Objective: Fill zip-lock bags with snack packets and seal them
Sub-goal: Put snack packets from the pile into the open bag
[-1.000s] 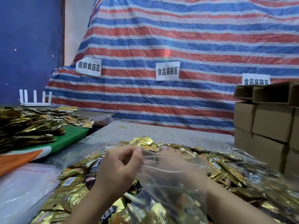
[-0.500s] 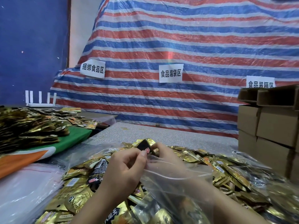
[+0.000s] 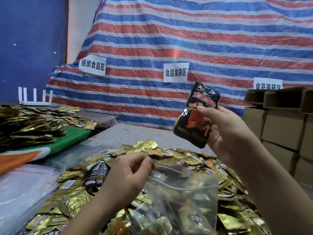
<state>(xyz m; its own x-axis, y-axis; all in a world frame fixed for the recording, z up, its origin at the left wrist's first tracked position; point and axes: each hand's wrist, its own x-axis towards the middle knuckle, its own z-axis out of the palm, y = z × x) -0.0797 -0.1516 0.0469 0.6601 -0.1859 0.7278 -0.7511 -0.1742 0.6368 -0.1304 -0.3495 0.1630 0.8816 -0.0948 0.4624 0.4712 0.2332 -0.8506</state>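
Two hands work over our heap of gold snack packets (image 3: 71, 199), which covers the near part of the counter (image 3: 116, 133). Nearest to us, a clear zip-lock bag (image 3: 183, 197) stands on the heap with its mouth open upward and gold packets showing through its film. Our left hand (image 3: 125, 177) holds the bag's top edge at the left corner, fingers (image 3: 145, 161) curled and pinching the zip strip. Just left of that hand a black packet (image 3: 96, 175) lies among the gold ones. At the near left edge a stack of clear plastic bags (image 3: 22, 189) lies flat, partly under the heap.

Higher and to the right, our right hand (image 3: 227, 133) is raised above the heap, well clear of the bag's mouth. Its fingers and thumb grip a black snack packet (image 3: 194, 116) with red and orange print, held almost upright and tilted a little to the right.

Farther left, a second pile of gold packets (image 3: 25, 126) rests on a green and orange cloth (image 3: 71, 139). Behind it stands a white router (image 3: 34, 99) with upright antennas. To the right, brown cardboard boxes (image 3: 281, 126) are stacked. At the back hangs a red, white and blue striped tarp (image 3: 186, 39) bearing three white paper signs (image 3: 175, 72), beside a blue wall (image 3: 30, 44).
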